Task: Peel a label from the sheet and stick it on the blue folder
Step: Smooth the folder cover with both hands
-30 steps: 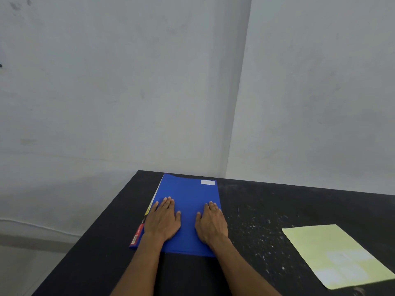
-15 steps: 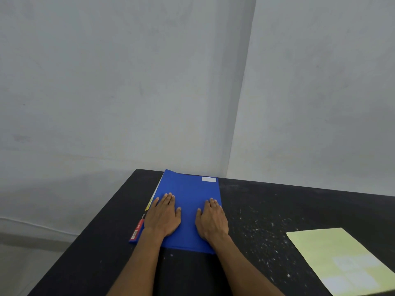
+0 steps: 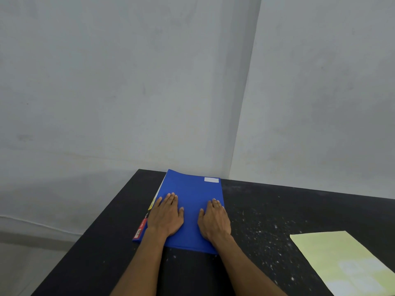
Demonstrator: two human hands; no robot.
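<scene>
Little has moved: both hands stay flat, fingers spread, gripping nothing, left hand point(image 3: 165, 215) and right hand point(image 3: 214, 220) pressing the blue folder point(image 3: 192, 197) on the tabletop point(image 3: 267, 210). A white label point(image 3: 211, 179) sits at its far corner. The label sheet point(image 3: 342, 259), thin and floppy, lies well right; peel at a corner.

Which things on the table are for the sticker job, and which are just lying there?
For the job: folder, white label on it, yellow label sheet, left hand, right hand.

Just lying there: white specks on the table.
</scene>
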